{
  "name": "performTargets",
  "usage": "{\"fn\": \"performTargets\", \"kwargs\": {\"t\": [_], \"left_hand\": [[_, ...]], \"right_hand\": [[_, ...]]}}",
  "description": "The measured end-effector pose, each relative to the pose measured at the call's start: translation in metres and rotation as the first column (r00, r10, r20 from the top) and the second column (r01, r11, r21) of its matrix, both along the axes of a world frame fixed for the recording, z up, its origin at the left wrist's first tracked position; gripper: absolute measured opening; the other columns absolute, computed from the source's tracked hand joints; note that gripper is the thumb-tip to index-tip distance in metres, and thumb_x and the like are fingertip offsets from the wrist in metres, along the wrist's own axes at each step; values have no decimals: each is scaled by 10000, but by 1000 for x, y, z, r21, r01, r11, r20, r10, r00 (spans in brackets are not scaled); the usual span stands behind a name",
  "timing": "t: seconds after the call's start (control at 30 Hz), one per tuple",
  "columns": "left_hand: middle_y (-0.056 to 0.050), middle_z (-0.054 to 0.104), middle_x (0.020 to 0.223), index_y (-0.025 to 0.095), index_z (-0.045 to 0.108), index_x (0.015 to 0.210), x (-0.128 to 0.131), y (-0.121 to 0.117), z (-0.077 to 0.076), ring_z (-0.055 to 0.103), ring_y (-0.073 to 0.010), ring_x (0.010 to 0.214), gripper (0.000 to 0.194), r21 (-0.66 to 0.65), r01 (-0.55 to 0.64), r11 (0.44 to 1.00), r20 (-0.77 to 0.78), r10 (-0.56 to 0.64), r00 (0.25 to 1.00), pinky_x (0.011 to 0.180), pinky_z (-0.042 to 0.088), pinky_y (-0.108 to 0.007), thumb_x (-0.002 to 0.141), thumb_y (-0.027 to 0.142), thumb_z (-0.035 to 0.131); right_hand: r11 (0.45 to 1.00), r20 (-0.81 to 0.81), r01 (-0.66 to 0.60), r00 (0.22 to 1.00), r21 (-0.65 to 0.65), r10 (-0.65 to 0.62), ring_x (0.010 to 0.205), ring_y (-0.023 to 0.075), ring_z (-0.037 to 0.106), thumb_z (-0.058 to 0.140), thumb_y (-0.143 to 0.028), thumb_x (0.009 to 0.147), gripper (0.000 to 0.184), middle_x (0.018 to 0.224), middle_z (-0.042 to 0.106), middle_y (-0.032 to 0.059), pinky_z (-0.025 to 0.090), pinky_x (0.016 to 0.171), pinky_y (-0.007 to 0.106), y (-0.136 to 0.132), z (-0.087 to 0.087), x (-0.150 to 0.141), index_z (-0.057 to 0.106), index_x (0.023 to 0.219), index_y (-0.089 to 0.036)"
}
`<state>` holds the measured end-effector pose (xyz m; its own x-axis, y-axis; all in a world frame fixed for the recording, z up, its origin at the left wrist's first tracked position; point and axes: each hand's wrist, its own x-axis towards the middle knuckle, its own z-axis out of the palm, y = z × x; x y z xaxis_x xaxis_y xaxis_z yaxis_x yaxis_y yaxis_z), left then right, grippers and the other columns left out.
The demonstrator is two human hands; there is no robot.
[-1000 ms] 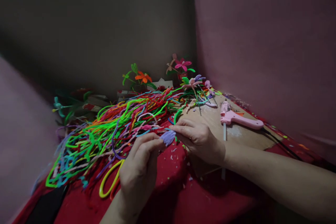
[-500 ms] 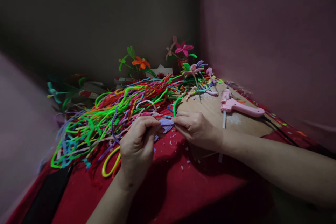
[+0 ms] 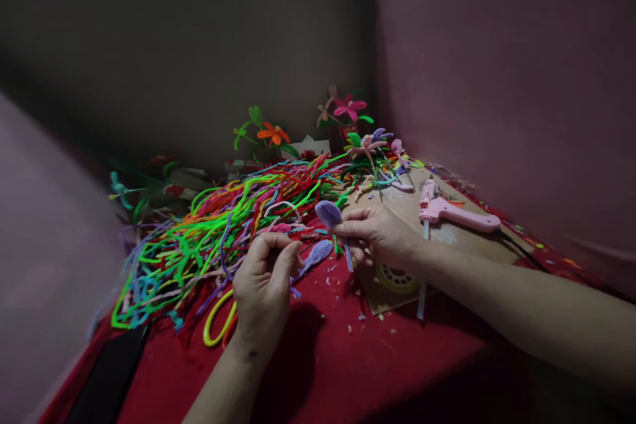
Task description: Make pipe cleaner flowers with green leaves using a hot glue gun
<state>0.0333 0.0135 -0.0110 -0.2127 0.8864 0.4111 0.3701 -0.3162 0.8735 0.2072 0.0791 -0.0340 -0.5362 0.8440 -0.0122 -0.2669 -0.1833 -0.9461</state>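
My right hand [image 3: 382, 235] pinches a purple pipe-cleaner petal [image 3: 328, 213] between thumb and fingers. Its rounded end points up and left, and a short purple stem hangs below the fingers. My left hand [image 3: 263, 285] is just left of it, apart from the petal, thumb and forefinger drawn together; whether anything thin is between them I cannot make out. Beyond the left fingertips, a second purple petal [image 3: 318, 252] lies on the red cloth [image 3: 342, 358].
Many coloured pipe cleaners [image 3: 223, 212] are heaped at the left. A pink glue gun [image 3: 460, 213] rests on a brown board [image 3: 477, 238], its cable running right. A yellow-rimmed reel [image 3: 397, 278] sits under my right wrist. Pipe-cleaner flowers [image 3: 350, 106] stand behind; fluff scraps dot the cloth.
My hands have moved apart. The purple petal, formerly between both hands' fingers, is now in my right hand alone and turned upward. The second petal and the reel have come into view.
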Motion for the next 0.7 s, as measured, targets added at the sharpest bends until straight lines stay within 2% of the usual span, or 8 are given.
{"fn": "performTargets", "kwargs": {"t": [0.1, 0.2, 0.27, 0.33, 0.37, 0.43, 0.53, 0.7], "left_hand": [[51, 511, 505, 183, 559, 718, 2, 0, 2, 468, -82, 451, 116, -99, 49, 994, 114, -38, 993, 461, 387, -196, 797, 251, 610], [73, 442, 495, 189, 524, 725, 5, 0, 6, 382, -60, 396, 142, -200, 233, 952, 405, -136, 904, 403, 335, -184, 785, 273, 620], [79, 432, 542, 192, 528, 766, 5, 1, 7, 362, -43, 398, 143, -214, 324, 921, 559, -157, 814, 395, 331, -173, 747, 250, 658], [76, 441, 593, 195, 551, 822, 5, 3, 7, 392, -38, 431, 171, -194, 346, 918, 625, -156, 765, 422, 360, -172, 718, 210, 686], [72, 446, 614, 195, 561, 842, 5, 4, 6, 411, -40, 451, 181, -177, 352, 919, 639, -165, 752, 436, 373, -175, 715, 197, 691], [62, 457, 653, 190, 579, 865, 4, 5, 5, 430, -43, 479, 182, -143, 358, 923, 652, -184, 736, 453, 391, -183, 722, 189, 690], [41, 488, 711, 183, 603, 885, 5, 4, 5, 451, -46, 516, 180, -147, 352, 924, 648, -179, 741, 495, 425, -196, 728, 182, 690], [14, 498, 725, 169, 625, 906, 6, 2, 10, 456, -61, 561, 194, -114, 426, 898, 705, -229, 672, 513, 450, -198, 726, 191, 692]], "right_hand": [[999, -1, -33, 999, -2, 33, 297, 61, 417, 645, -335, 740, 218, 415, 518, -47, 299, 279, 163, -1, -1, 0, 581, 659, -143], [971, 83, 72, 992, 227, -93, 330, 61, 408, 580, -316, 804, 223, 416, 490, -47, 297, 322, 174, -5, -2, -1, 601, 668, -140], [811, 96, 196, 950, 552, -296, 449, 81, 484, 547, -245, 827, 176, 511, 540, -18, 389, 430, 197, -8, -1, -1, 640, 720, -140], [526, 29, 231, 898, 819, -439, 618, 112, 554, 522, -160, 835, 149, 650, 597, 22, 467, 589, 236, -12, 0, -1, 670, 819, -147], [400, -4, 216, 884, 891, -467, 686, 123, 571, 509, -127, 840, 167, 711, 615, 40, 482, 649, 251, -13, 0, 0, 672, 870, -149], [254, -35, 180, 873, 950, -486, 748, 132, 588, 479, -93, 860, 211, 782, 632, 65, 496, 696, 257, -16, 1, 2, 658, 957, -149], [182, -50, 165, 858, 969, -511, 784, 135, 605, 467, -93, 878, 242, 848, 640, 77, 510, 707, 250, -18, 2, 5, 633, 1043, -159], [129, -57, 150, 839, 980, -541, 834, 147, 624, 463, -100, 883, 258, 899, 648, 88, 528, 732, 261, -19, 3, 6, 614, 1082, -166]]}}
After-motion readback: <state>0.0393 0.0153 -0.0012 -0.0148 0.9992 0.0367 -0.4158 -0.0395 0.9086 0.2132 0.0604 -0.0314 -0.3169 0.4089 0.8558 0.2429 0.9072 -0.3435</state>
